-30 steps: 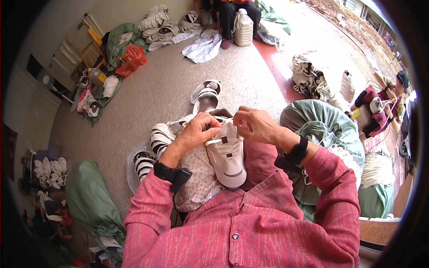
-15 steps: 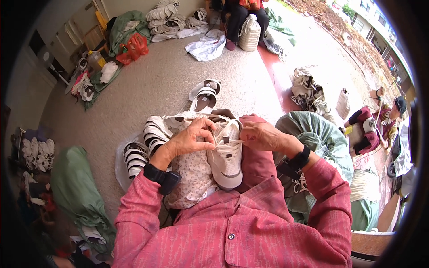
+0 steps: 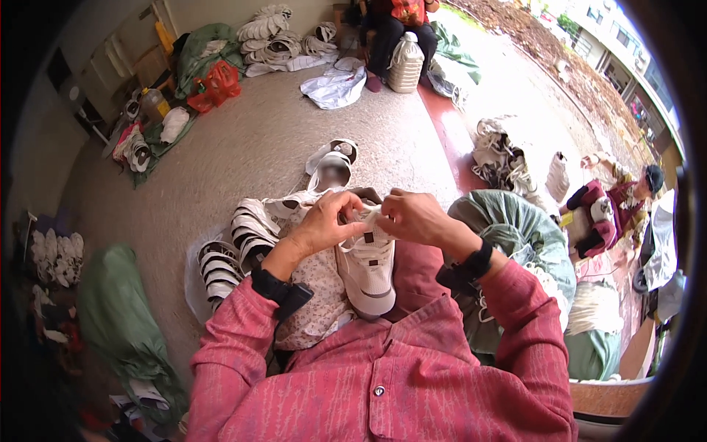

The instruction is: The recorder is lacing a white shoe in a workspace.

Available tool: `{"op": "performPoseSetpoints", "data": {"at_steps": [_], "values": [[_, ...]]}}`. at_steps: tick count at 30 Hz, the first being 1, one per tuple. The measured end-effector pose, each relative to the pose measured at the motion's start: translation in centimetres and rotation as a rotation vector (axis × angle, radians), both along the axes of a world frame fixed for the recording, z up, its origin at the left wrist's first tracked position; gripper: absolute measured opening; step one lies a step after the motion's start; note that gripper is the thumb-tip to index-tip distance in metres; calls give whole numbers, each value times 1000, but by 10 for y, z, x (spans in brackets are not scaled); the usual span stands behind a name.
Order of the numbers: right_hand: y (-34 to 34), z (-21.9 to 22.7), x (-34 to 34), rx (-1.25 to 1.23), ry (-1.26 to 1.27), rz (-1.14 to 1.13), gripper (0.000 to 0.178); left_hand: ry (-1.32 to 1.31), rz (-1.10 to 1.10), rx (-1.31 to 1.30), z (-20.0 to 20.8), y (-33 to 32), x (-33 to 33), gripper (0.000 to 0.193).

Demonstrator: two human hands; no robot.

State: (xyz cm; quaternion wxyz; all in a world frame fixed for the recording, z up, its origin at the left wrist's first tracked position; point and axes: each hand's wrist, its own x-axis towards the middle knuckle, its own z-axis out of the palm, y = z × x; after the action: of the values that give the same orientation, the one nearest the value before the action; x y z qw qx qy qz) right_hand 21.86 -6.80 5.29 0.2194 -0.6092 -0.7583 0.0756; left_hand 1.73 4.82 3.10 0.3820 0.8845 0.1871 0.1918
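A white mesh sneaker [image 3: 367,276] rests on my lap, toe toward my body, with white shoelace [image 3: 367,249] laced across its tongue. My left hand [image 3: 329,219] is closed in a pinch at the left of the upper eyelets. Opposite it, my right hand [image 3: 418,219] pinches at the right side, its fingertips close to the left ones. Both seem to grip the shoelace, though the fingers partly hide it. Past the shoe opening, another pale shoe [image 3: 333,166] lies on the floor. To the left of my knee are rows of nested white shoe uppers [image 3: 250,225].
A green sack [image 3: 508,221] stands by my right leg, and another green sack [image 3: 118,309] lies at the left. Two people [image 3: 401,33] [image 3: 618,206] sit farther off. Shoe piles [image 3: 501,155], a white cloth [image 3: 335,87] and red bags [image 3: 219,82] lie around.
Both hands have moved up the shoe toward its opening and closer together. The lace stretched between them earlier is now mostly hidden by my fingers. The person at right has raised an arm.
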Motion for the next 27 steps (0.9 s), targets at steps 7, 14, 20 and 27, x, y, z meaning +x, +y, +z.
{"op": "performPoseSetpoints", "data": {"at_steps": [7,14,20,27], "values": [[20,-4,-1,-222,272,-86,25,-17,10,66,-8,7,14,48],[8,5,11,-511,1215,10,13,-48,-65,301,1,-6,22,27],[-1,26,16,-488,1280,126,12,123,15,-260,25,-15,26,20],[-13,29,44,-300,921,-77,13,-2,-86,-608,52,-8,27,11]]}}
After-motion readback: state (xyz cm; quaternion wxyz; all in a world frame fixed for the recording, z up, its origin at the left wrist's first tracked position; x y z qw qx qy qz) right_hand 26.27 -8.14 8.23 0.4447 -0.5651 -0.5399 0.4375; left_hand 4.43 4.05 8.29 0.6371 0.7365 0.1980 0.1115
